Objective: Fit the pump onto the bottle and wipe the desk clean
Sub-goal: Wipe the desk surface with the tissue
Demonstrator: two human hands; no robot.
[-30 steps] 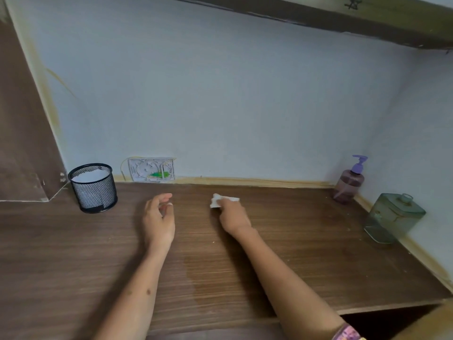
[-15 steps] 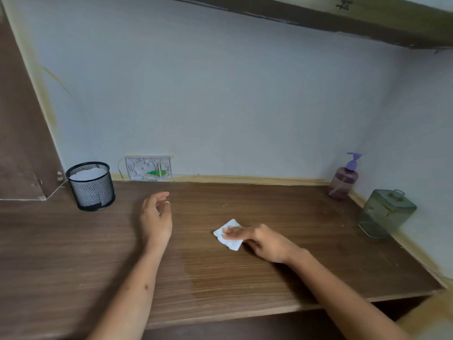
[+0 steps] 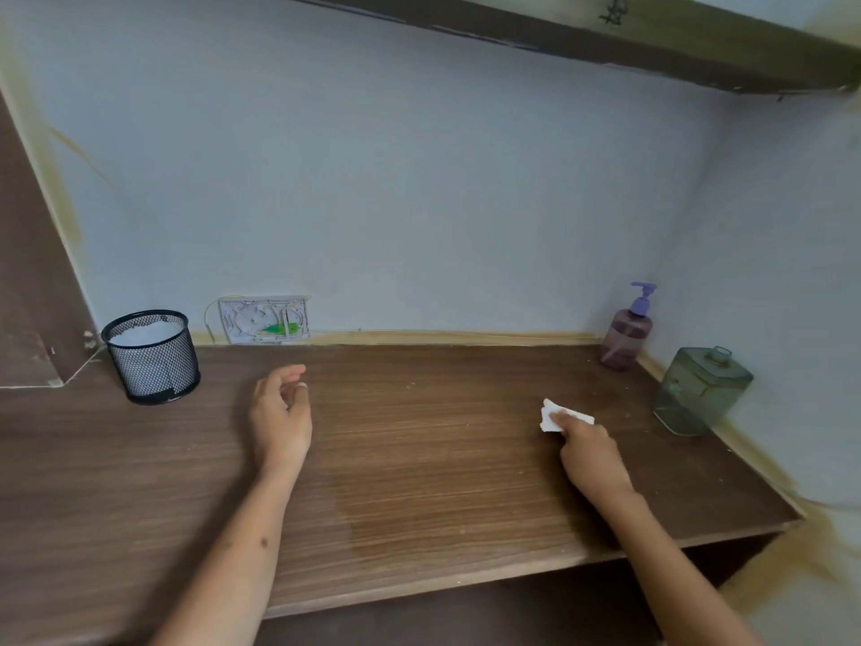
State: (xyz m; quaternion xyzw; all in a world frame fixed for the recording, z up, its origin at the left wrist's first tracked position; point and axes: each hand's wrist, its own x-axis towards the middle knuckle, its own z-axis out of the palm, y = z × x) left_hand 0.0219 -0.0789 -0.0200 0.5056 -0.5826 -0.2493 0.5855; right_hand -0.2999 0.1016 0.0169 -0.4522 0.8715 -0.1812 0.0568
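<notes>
A pinkish bottle (image 3: pixel 625 340) with a purple pump (image 3: pixel 643 298) on top stands upright in the desk's far right corner. My right hand (image 3: pixel 588 452) presses a small white tissue (image 3: pixel 554 417) onto the brown wooden desk (image 3: pixel 419 459), right of centre. My left hand (image 3: pixel 281 419) rests on the desk left of centre, fingers loosely curled, holding nothing. Small crumbs dot the desk around the tissue and near the bottle.
A black mesh cup (image 3: pixel 151 356) with white paper inside stands at the back left. A greenish clear jar with a lid (image 3: pixel 701 389) sits by the right wall, near the bottle. A damaged wall socket (image 3: pixel 264 319) sits above the desk's back edge. A shelf (image 3: pixel 605 35) hangs overhead.
My right hand has swept the tissue from the back centre of the desk toward me, then across to the right. My left hand has stayed in place.
</notes>
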